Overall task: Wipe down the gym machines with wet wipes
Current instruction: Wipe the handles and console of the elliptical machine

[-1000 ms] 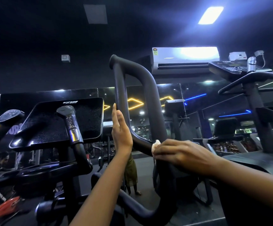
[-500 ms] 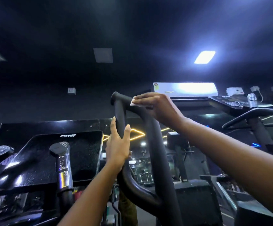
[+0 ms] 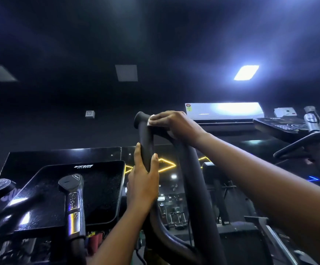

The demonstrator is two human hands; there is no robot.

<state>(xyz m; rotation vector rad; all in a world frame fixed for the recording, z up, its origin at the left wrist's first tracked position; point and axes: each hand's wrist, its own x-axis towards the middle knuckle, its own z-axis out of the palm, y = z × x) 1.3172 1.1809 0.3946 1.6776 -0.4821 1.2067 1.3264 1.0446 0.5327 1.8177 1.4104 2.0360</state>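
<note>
the right hand (image 3: 174, 125), centre frame, curls over the wet wipe (image 3: 151, 119) and presses it onto the top bend of the handlebar (image 3: 190, 178), just short of its capped end. the left hand (image 3: 143, 180) grips the upright stretch below. by my reading the bar is mid-wipe. the console (image 3: 90, 190) at lower left (speckled, dusty-looking) and the neighbouring machine (image 3: 281, 127) at right seem not yet done. most of the wipe hides under the fingers, and gloom swallows the machine's base.
</note>
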